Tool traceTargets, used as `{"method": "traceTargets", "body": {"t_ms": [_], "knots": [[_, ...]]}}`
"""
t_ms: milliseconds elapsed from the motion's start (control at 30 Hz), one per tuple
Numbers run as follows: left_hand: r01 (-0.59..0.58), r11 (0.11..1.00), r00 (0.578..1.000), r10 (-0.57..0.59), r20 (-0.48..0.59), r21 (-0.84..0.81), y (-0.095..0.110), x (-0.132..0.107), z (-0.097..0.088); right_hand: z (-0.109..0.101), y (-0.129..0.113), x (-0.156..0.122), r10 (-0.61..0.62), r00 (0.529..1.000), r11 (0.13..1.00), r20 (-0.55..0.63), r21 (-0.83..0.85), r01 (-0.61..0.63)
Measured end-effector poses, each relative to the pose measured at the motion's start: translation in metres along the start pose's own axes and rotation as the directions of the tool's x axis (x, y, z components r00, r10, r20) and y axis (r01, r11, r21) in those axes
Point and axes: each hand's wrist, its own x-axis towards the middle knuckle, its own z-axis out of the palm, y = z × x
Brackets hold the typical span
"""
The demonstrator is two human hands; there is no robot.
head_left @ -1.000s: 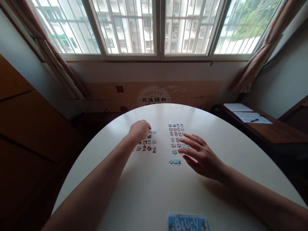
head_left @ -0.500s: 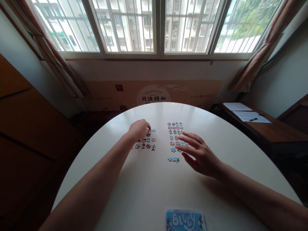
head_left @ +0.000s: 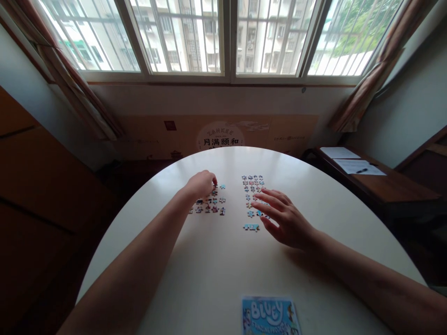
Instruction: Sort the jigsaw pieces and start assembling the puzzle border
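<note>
Jigsaw pieces lie on the white table in two groups. Over the left group of pieces [head_left: 215, 210], my left hand [head_left: 201, 183] reaches to the back rows, its fingers curled and pinched down on a puzzle piece that they largely hide. A light blue piece [head_left: 222, 186] lies just right of those fingertips. My right hand [head_left: 284, 216] hovers with spread fingers by the right group of pieces [head_left: 252, 183], covering part of its lower rows, and grips nothing. A joined blue strip of pieces [head_left: 251, 227] sits below that group, left of my right thumb.
A blue "Bluey" card or booklet [head_left: 270, 316] lies at the near side of the round white table [head_left: 209, 279]. To the right, papers [head_left: 359, 166] and a pen rest on a lower brown table [head_left: 401, 186]. A printed box [head_left: 146, 135] stands under the window.
The view has tilted slightly, showing more of the blue booklet. My left fingers have shifted only a little at the back of the left group. My right hand stays spread by the right group.
</note>
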Motion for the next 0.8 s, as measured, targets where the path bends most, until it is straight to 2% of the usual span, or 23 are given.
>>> {"method": "traceTargets", "body": {"t_ms": [300, 433, 533, 600, 667, 733, 800], "knots": [[0.002, 0.995, 1.000, -0.001, 0.005, -0.101, 0.000, -0.009, -0.015, 0.001, 0.000, 0.001, -0.007, 1.000, 0.999, 0.006, -0.039, 0.008], [0.000, 0.987, 1.000, -0.001, -0.006, -0.163, 0.004, -0.017, -0.032, 0.003, 0.002, 0.000, -0.013, 1.000, 0.999, -0.014, -0.052, 0.013], [0.001, 0.982, 0.996, -0.019, -0.091, -0.189, 0.014, -0.029, -0.051, 0.003, 0.004, -0.001, -0.021, 1.000, 0.998, -0.002, -0.054, 0.021], [-0.041, 0.978, 0.974, -0.006, -0.227, -0.203, 0.026, -0.042, -0.066, 0.002, 0.003, -0.001, -0.039, 0.999, 0.999, 0.011, -0.030, 0.039], [-0.128, 0.969, 0.946, 0.055, -0.320, -0.211, 0.041, -0.058, -0.081, 0.001, 0.002, 0.001, -0.064, 0.998, 0.998, 0.023, 0.005, 0.064], [-0.239, 0.931, 0.926, 0.134, -0.353, -0.275, 0.058, -0.076, -0.090, 0.000, 0.001, 0.002, -0.097, 0.995, 0.994, 0.032, 0.045, 0.095], [-0.308, 0.871, 0.927, 0.184, -0.326, -0.384, 0.073, -0.091, -0.088, -0.001, 0.001, 0.003, -0.125, 0.992, 0.989, 0.035, 0.089, 0.122]]}}
